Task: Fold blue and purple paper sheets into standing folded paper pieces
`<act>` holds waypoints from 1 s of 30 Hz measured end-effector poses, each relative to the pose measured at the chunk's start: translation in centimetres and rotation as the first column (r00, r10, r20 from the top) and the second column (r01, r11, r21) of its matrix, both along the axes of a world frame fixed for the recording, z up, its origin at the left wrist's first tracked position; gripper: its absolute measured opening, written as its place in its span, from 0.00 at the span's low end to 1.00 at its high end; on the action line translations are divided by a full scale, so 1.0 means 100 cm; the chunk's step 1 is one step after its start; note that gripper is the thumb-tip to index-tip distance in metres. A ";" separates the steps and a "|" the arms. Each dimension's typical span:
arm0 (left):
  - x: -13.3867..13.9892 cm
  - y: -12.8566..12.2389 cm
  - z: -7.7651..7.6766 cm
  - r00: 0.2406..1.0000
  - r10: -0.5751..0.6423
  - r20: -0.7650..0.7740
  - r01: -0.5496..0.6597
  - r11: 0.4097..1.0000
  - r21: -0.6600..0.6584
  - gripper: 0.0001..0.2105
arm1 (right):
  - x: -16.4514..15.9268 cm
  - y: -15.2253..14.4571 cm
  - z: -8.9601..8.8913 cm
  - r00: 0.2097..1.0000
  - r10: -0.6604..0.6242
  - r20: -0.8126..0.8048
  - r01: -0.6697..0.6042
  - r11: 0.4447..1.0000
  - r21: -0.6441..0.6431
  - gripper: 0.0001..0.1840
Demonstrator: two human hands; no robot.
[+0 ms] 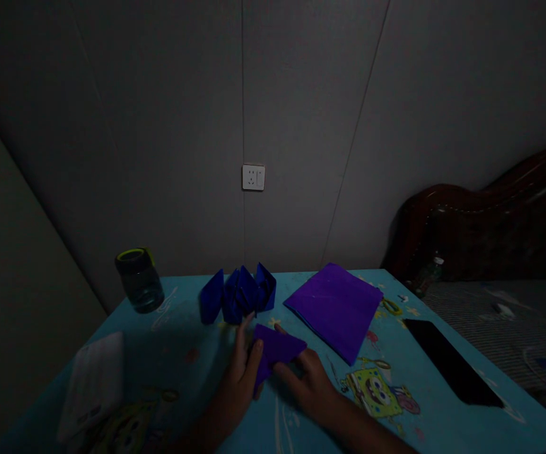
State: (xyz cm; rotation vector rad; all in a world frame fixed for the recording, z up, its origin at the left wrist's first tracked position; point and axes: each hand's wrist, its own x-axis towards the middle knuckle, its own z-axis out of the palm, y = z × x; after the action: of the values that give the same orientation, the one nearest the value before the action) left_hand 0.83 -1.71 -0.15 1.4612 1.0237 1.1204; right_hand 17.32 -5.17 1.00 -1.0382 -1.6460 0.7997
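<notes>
A folded piece of purple paper (273,353), roughly triangular, is held between both hands above the near middle of the table. My left hand (244,366) grips its left side, the thumb lying on the front face. On the right side, my right hand (305,377) pinches the paper with the thumb in front and fingers partly behind it. Just beyond the hands stand several dark blue folded paper pieces (239,295) with pointed tips, close together. To their right lies a stack of purple paper sheets (336,309).
A blue cartoon-print cloth covers the table (183,366). At the left are a dark jar (139,280) and a white pack (94,381). Yellow-handled scissors (391,307) lie partly under the sheets. Farther right is a black phone-like slab (450,359). A wall with a socket (253,177) rises behind.
</notes>
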 end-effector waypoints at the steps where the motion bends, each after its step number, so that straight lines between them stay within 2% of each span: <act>1: 0.001 0.000 0.004 1.000 -0.003 -0.025 0.004 0.999 0.054 0.24 | 0.000 0.001 0.000 1.000 -0.020 0.020 0.020 1.000 0.013 0.15; 5: 0.001 0.000 0.009 0.983 -0.009 -0.183 0.058 0.963 0.263 0.21 | 0.003 0.003 0.003 0.992 -0.086 0.090 0.080 0.994 0.068 0.13; 10: -0.004 -0.002 -0.006 0.956 -0.068 -0.287 0.152 0.947 0.284 0.32 | 0.009 0.003 0.006 0.981 -0.074 0.177 0.048 0.988 0.146 0.13; 13: -0.005 -0.001 -0.011 0.951 -0.101 -0.292 0.186 0.942 0.279 0.35 | 0.011 0.003 0.006 0.973 -0.080 0.218 0.034 0.978 0.208 0.12; 19: -0.004 -0.003 -0.009 0.969 -0.220 -0.115 0.238 0.955 0.178 0.33 | 0.020 0.006 0.005 0.973 -0.045 0.226 -0.011 0.970 0.242 0.13; 22: -0.006 -0.007 -0.004 0.969 -0.235 -0.076 0.244 0.959 0.146 0.31 | 0.027 0.009 0.007 0.978 -0.076 0.195 0.022 0.964 0.264 0.19; 25: -0.008 -0.007 0.002 0.976 -0.219 -0.006 0.218 0.973 0.077 0.27 | 0.032 0.010 0.008 0.984 -0.128 0.125 0.085 0.948 0.307 0.20; 27: -0.007 -0.005 0.004 0.967 -0.216 0.134 0.219 0.976 -0.006 0.27 | 0.033 0.009 0.009 0.984 -0.162 0.072 0.133 0.943 0.305 0.19; 30: -0.003 0.000 0.002 0.906 -0.176 0.384 0.246 0.959 -0.139 0.30 | 0.032 0.007 0.009 0.980 -0.198 0.016 0.187 0.944 0.273 0.17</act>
State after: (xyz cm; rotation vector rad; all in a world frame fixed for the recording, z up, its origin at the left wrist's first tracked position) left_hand 0.51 -1.69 0.03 1.1273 0.6665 1.0595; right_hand 20.57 -4.43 1.90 -1.0072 -1.6078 0.4119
